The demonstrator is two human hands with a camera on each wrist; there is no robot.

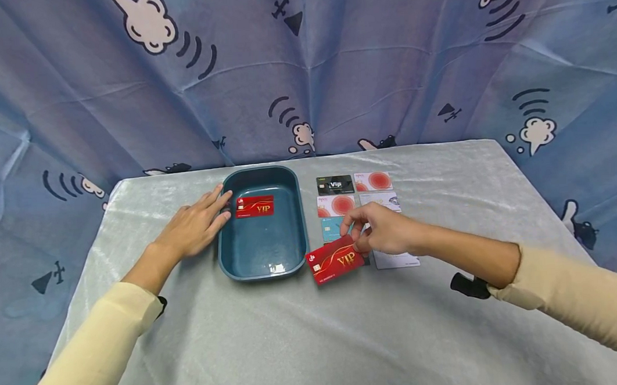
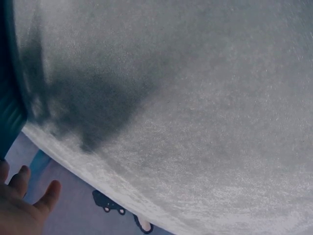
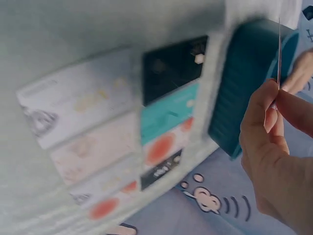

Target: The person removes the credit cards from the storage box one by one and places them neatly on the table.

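Observation:
A red VIP card (image 1: 335,261) is pinched between the thumb and fingers of my right hand (image 1: 381,228), just right of the blue tray's near corner. In the right wrist view that card shows edge-on above the right hand (image 3: 274,142). Another red VIP card (image 1: 255,206) lies flat inside the blue tray (image 1: 303,216). My left hand (image 1: 197,223) rests with fingers extended against the tray's left rim. Only part of the left hand (image 2: 24,200) appears in the left wrist view.
Right of the tray, cards lie in two columns: a black Vip card (image 1: 335,184), cards with red circles (image 1: 380,180), a teal card (image 1: 332,229) and whitish ones (image 1: 397,260). The right hand covers some. A patterned blue curtain (image 1: 249,62) hangs behind the cloth-covered table (image 1: 274,339).

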